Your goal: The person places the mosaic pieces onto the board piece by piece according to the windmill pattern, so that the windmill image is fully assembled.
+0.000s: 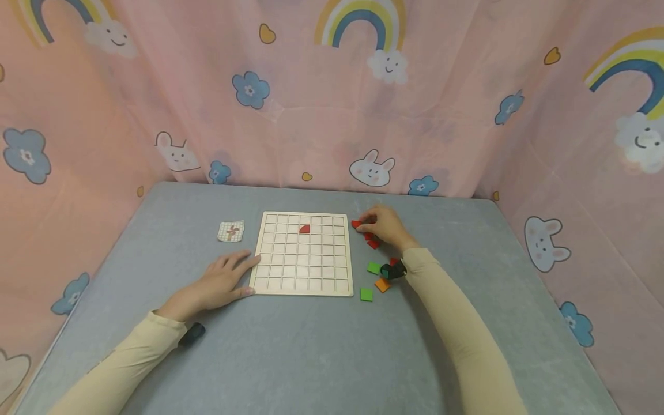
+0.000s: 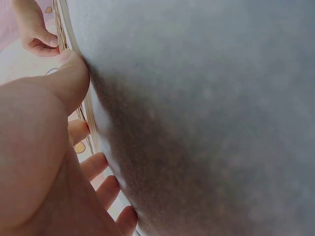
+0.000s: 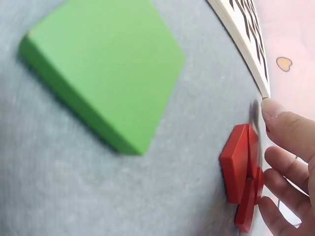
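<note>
A pale wooden grid board (image 1: 298, 252) lies flat on the table, with one red quarter-round piece (image 1: 305, 229) in an upper cell. My left hand (image 1: 220, 282) rests beside the board's left edge, its thumb and index fingertip touching that edge and the other fingers extended. Right of the board, my right hand (image 1: 388, 226) pinches a red piece (image 1: 355, 224) between thumb and fingertips; its exact shape is partly covered. Below those fingers lie several more red pieces (image 3: 237, 164). Nearer me are green squares (image 1: 366, 294) and an orange piece (image 1: 382, 285).
Left of the board lies a small paper card (image 1: 230, 231) printed with a grid and a pinwheel-like figure. The grey table (image 1: 311, 351) ends at a pink patterned curtain (image 1: 290, 138) at the back and sides. A dark wrist camera (image 1: 392, 271) partly covers a red piece.
</note>
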`<state>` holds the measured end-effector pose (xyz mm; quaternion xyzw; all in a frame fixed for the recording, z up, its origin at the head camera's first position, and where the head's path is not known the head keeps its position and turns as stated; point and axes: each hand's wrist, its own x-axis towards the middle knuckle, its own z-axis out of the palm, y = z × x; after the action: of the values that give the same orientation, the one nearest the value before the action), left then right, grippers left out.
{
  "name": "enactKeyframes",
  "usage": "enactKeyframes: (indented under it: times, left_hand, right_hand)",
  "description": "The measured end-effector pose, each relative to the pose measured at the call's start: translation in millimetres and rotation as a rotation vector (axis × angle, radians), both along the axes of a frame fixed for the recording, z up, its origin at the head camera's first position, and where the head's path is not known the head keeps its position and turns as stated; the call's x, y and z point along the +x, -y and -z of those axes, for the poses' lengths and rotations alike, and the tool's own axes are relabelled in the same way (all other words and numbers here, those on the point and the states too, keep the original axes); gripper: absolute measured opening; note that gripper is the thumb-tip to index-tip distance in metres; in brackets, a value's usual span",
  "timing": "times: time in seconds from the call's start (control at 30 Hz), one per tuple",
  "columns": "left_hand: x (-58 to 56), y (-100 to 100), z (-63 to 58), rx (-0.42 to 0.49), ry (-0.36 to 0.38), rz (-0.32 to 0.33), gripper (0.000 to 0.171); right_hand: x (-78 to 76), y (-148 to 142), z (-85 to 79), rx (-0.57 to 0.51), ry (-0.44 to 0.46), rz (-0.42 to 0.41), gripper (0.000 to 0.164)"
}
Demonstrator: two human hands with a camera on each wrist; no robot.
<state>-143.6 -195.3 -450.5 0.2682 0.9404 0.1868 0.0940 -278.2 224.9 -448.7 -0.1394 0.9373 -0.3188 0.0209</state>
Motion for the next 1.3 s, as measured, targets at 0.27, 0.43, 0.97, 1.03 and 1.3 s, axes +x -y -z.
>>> enactKeyframes:
  times: [0.27, 0.43, 0.97, 1.03, 1.3]
  left_hand:
    - [-2.9, 4, 7.3, 0.020, 0.002, 0.015, 0.072]
    - [-5.1, 6, 13.1, 0.017, -0.001, 0.013, 0.073]
    - [-6.0, 7, 18.3, 0.012, -0.012, 0.006, 0.073]
    - [-6.3, 7, 19.1, 0.014, -0.014, 0.009, 0.074]
    - [-6.5, 7, 19.2, 0.017, -0.021, 0.014, 0.074]
  right_hand:
    - [2.3, 8, -6.2, -0.010, 0.020, -0.015, 0.030]
    - [1.1, 16, -5.2, -0.011, 0.011, -0.031, 0.028]
    - [6.7, 57, -2.0, -0.004, -0.075, -0.122, 0.025]
    - [7.7, 62, -0.4, -0.019, -0.088, -0.141, 0.024]
    - [14.4, 81, 1.9, -0.052, -0.078, -0.186, 0.025]
